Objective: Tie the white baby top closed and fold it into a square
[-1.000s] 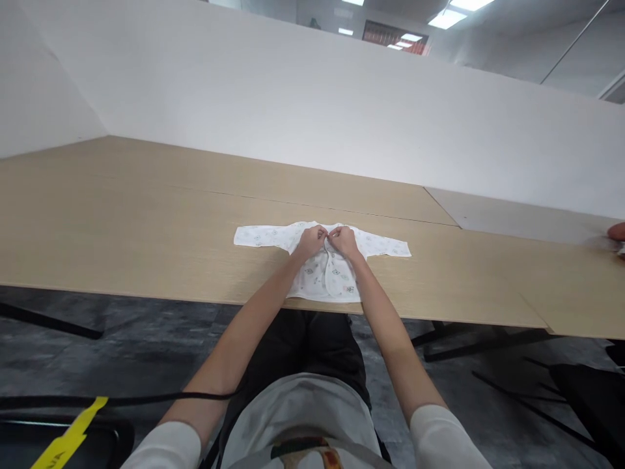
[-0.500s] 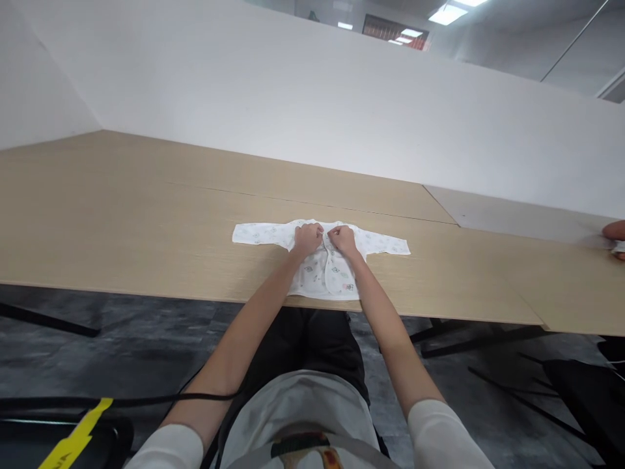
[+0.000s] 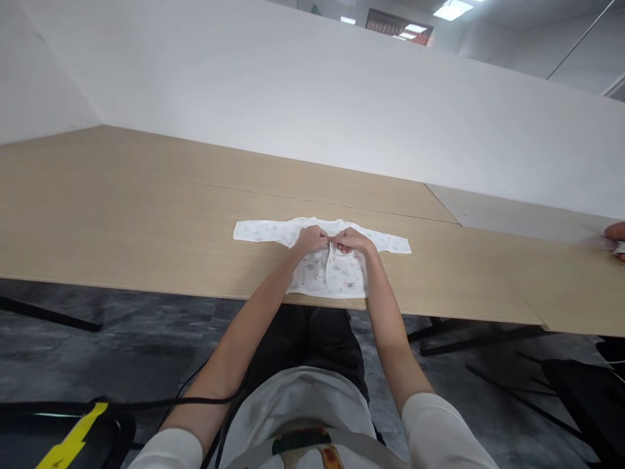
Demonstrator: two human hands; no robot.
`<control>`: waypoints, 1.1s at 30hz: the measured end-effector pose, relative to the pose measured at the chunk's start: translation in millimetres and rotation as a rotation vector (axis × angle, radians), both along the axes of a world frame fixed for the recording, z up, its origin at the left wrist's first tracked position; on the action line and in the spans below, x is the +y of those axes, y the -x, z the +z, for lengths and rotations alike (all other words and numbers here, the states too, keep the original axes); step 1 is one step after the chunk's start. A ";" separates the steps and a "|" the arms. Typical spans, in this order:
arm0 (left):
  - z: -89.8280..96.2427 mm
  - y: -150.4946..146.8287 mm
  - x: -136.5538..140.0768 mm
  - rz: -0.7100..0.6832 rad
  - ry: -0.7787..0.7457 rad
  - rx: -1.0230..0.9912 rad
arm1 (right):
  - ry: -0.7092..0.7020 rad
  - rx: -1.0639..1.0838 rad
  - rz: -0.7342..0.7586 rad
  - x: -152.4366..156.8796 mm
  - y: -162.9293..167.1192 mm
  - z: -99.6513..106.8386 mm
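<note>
A small white baby shirt (image 3: pixel 307 277) with a faint printed pattern lies flat, front side up, its two sleeves spread out to the sides. My left hand (image 3: pixel 312 239) pinches the front opening of the shirt near its upper middle. Right beside it, my right hand (image 3: pixel 352 240) grips the other front edge, fingers curled under. The fingertips of both hands meet at the centre opening; the exact bit of cloth between them is hidden. Below the hands the front panels overlap, and a small print sits near the lower right hem.
The shirt is on a long wooden table (image 3: pixel 146 215), close to its front edge. A white partition (image 3: pixel 293 98) rises behind it. Another person's hand (image 3: pixel 615 232) shows at the far right edge. A black chair (image 3: pixel 571 384) stands lower right; a black cable (image 3: pixel 161 404) crosses lower left.
My right hand has turned and moved in toward my left hand, so their fingertips now meet at the shirt's opening. The shirt's body and sleeves lie nearly as before.
</note>
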State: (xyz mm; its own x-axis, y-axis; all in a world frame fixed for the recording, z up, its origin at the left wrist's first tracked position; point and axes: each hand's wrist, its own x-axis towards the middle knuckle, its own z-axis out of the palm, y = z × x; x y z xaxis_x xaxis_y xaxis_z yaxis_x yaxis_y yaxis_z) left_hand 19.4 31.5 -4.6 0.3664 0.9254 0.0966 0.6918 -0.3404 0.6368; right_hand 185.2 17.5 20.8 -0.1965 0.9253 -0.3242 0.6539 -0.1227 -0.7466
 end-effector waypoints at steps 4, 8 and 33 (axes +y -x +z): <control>-0.4 2.0 -4.3 -0.057 -0.094 0.040 | 0.017 0.010 0.023 -1.6 -3.1 -0.1; -0.3 3.8 -5.5 -0.119 -0.093 0.016 | 0.018 0.051 0.026 -6.0 -1.7 3.8; 7.4 6.7 -3.8 -0.071 0.179 -0.265 | 0.023 0.186 -0.019 -19.6 2.9 19.3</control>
